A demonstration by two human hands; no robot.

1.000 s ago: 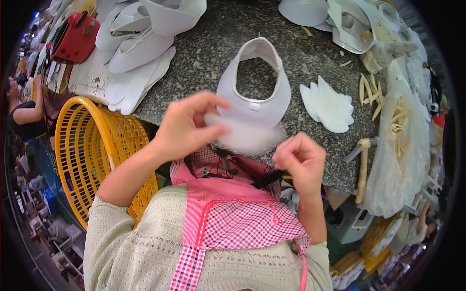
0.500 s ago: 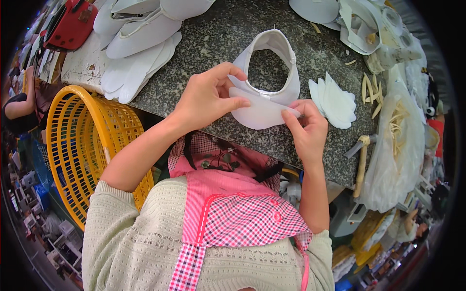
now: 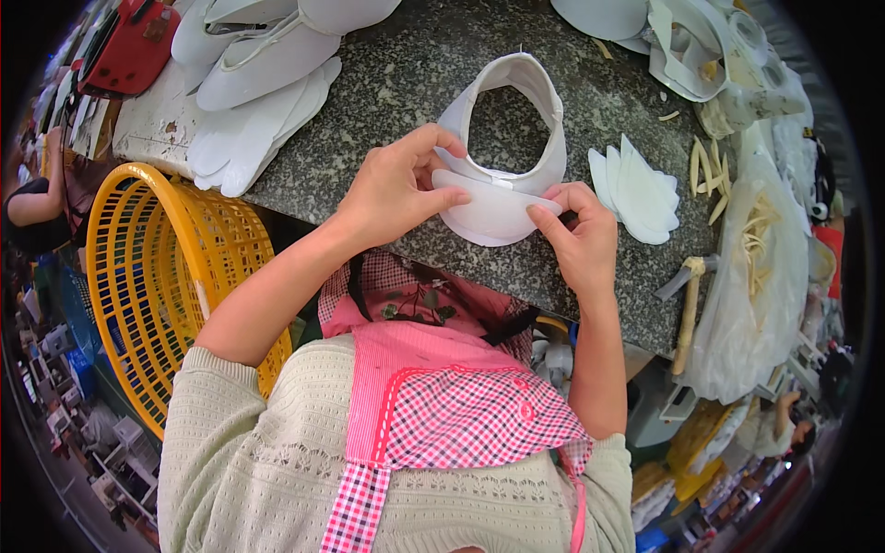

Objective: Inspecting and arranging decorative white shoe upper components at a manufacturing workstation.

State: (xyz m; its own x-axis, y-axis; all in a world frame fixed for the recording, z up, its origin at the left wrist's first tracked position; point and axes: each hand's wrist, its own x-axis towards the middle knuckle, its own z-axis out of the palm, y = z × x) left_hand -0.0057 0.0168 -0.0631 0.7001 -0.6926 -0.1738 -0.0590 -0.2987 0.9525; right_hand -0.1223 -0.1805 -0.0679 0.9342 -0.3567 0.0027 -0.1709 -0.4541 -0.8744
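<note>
A white visor cap (image 3: 550, 138), its band forming an upright ring, lies on the speckled stone tabletop with its brim toward me. Over the brim is a thin white crescent-shaped piece (image 3: 493, 205). My left hand (image 3: 392, 184) pinches the crescent's left end, thumb on top and forefinger against the band. At the other end, my right hand (image 3: 583, 230) has its thumb pressed on the crescent and its fingers curled at the band's edge. Just right of that hand, several similar white pieces (image 3: 636, 194) are fanned out on the table.
White visors (image 3: 263, 69) and flat white pieces (image 3: 258, 129) are heaped at far left, near a red case (image 3: 129, 46). A yellow basket (image 3: 152, 276) stands left. A hammer (image 3: 687, 318), pale strips (image 3: 710, 175) and a clear plastic bag (image 3: 747, 304) are at right.
My right hand has shifted slightly left, with its thumb farther in on the crescent. The crescent's right end now lies closer along the brim. My left hand keeps its pinch.
</note>
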